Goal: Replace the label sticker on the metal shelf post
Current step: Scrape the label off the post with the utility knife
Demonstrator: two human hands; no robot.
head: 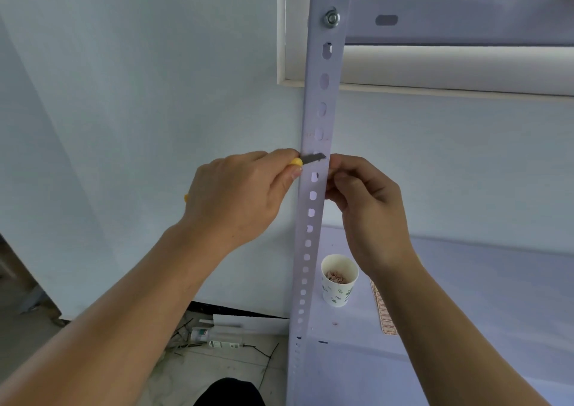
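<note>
A pale perforated metal shelf post [323,101] runs top to bottom through the middle. My left hand [239,194] grips a yellow utility knife [296,161]; its grey blade [313,158] lies flat across the post's face. My right hand [363,200] is at the post's right edge, fingers curled and pinched next to the blade tip; whether it holds anything I cannot tell. Faint residue marks show on the post just above the blade. A strip of reddish label stickers [385,312] lies on the shelf, partly hidden by my right forearm.
A paper cup [338,281] with peeled scraps stands on the lower shelf board [497,297] right of the post. A crossbeam [450,20] is bolted to the post above. The wall [124,95] is behind. Tubes and wires lie on the floor [217,337].
</note>
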